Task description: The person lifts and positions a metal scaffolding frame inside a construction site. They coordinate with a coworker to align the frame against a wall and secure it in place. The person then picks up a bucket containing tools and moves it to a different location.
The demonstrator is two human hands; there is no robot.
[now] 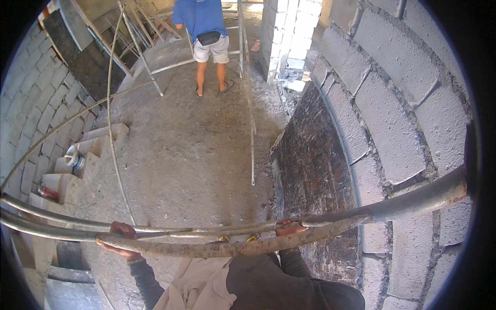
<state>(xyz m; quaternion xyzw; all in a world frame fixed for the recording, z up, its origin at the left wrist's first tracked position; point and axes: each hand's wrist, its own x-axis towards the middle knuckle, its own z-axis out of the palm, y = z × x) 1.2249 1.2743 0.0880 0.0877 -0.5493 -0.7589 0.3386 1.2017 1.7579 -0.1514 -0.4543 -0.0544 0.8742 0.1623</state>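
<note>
Long grey steel scaffold pipes (pixel 222 249) stretch across in front of my body, nearly side by side. The nearest one is crusted with dried dirt or cement. My left hand (pixel 123 242) grips them on the left, its thumb side over the bars. My right hand (pixel 291 228) is wrapped round the pipes right of the middle, its fingers partly hidden by the near bar. On the right a thicker pipe end (pixel 423 201) comes close to the block wall. Whether the bars are joined as one frame I cannot tell.
A block wall (pixel 382 98) rises close on the right, a dark board (pixel 315 160) leaning against it. Ahead, a person in a blue shirt (pixel 201 20) stands among scaffold frames (pixel 140 49). Concrete steps (pixel 90 150) on the left hold a white bucket (pixel 75 157). Thin rods cross the left side.
</note>
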